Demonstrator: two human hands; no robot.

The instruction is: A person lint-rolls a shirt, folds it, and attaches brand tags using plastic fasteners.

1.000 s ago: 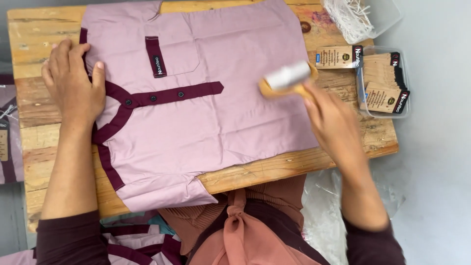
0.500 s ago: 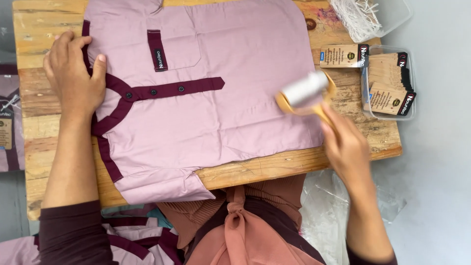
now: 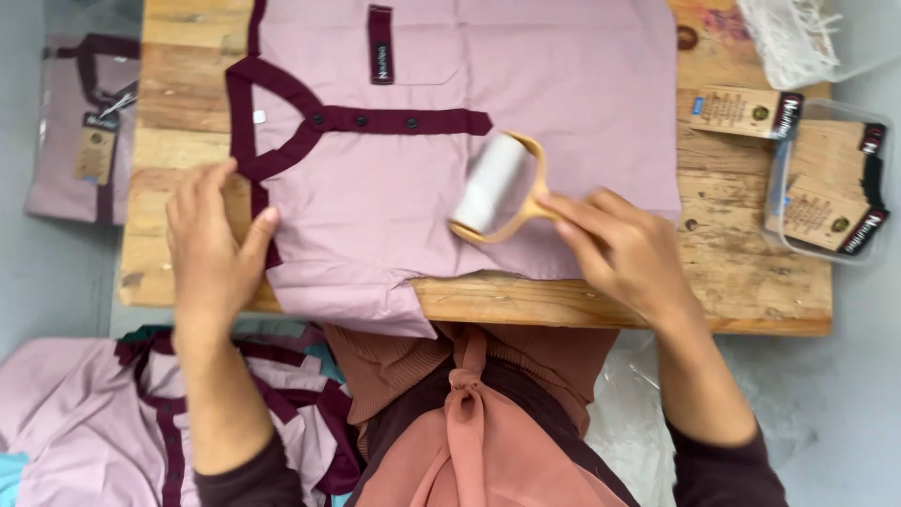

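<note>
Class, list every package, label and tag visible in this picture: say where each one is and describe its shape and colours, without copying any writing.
Brown card hang tag with a dark end: lies loose on the wooden table, right.
Clear plastic tub of stacked brown tags: right table edge.
Dark maroon woven label: upright strip on the pink shirt's pocket.
Small white neck label: inside the collar.
Bagged pink shirt with a brown tag: left of the table.
</note>
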